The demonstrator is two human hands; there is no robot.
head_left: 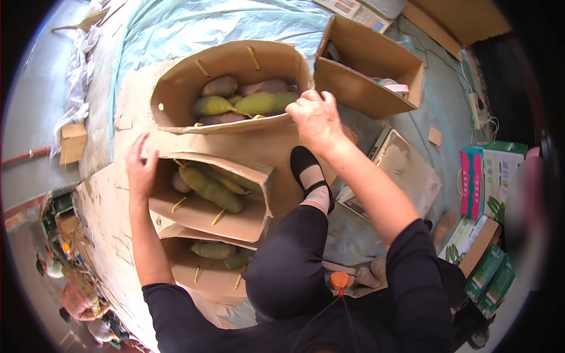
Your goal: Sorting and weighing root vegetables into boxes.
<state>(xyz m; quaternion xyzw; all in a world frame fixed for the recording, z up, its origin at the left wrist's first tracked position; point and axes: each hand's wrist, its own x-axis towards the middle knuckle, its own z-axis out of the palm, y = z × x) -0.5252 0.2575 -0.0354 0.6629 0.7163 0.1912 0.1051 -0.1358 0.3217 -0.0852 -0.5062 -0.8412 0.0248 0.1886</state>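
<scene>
An open cardboard box (229,123) with yellow cord handles stands farthest away, its sides bulging outward. Inside it are long green radishes (268,103) and several brownish-pink root vegetables (219,86). My right hand (316,117) has its fingers closed on the box's right end at the rim. Left of a second box (235,226), which is nearer to me, my left hand (141,166) is held with fingers apart, slightly blurred; whether it touches the cardboard I cannot tell. This second box holds a large green radish (212,189) among others.
Closest to me on the left is a third box (206,279) with green radishes. Another cardboard box (368,82) at the far right contains a roll of pink tape (395,87). My foot (311,175) stands between boxes. Flattened cardboard (406,170) and printed cartons (494,182) lie rightward.
</scene>
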